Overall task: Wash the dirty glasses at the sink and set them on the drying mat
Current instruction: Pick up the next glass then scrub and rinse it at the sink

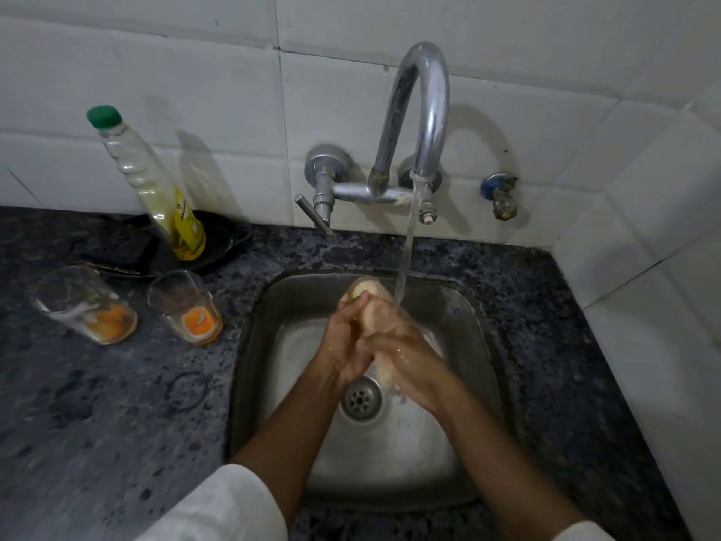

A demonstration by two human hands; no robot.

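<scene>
- Over at the corner of the dark speckled bench (117, 404), the steel sink (460, 306) is in use and the tap (423, 111) runs a thin stream down onto the work, so the washing looks under way rather than done
- Both arms reach into the basin; the left hand (347, 341) and right hand (405, 357) are clasped together around one glass (368, 292), fingers curled on it, held tilted under the water above the drain (361, 398); its rim pokes out past the fingers and looks milky, whether with suds I cannot tell
- A bottle of yellow dish liquid (171, 212) with a green cap stands leaning in a black pan (218, 244) by the wall
- Two more glasses wait on the bench left of the sink, the far-left glass (84, 304) and the nearer glass (185, 306), standing near each other, each with orange dregs at the bottom, so they seem untouched
- No drying mat is in sight and I see no clean glass set down; by my reckoning one is mid-wash and two remain
</scene>
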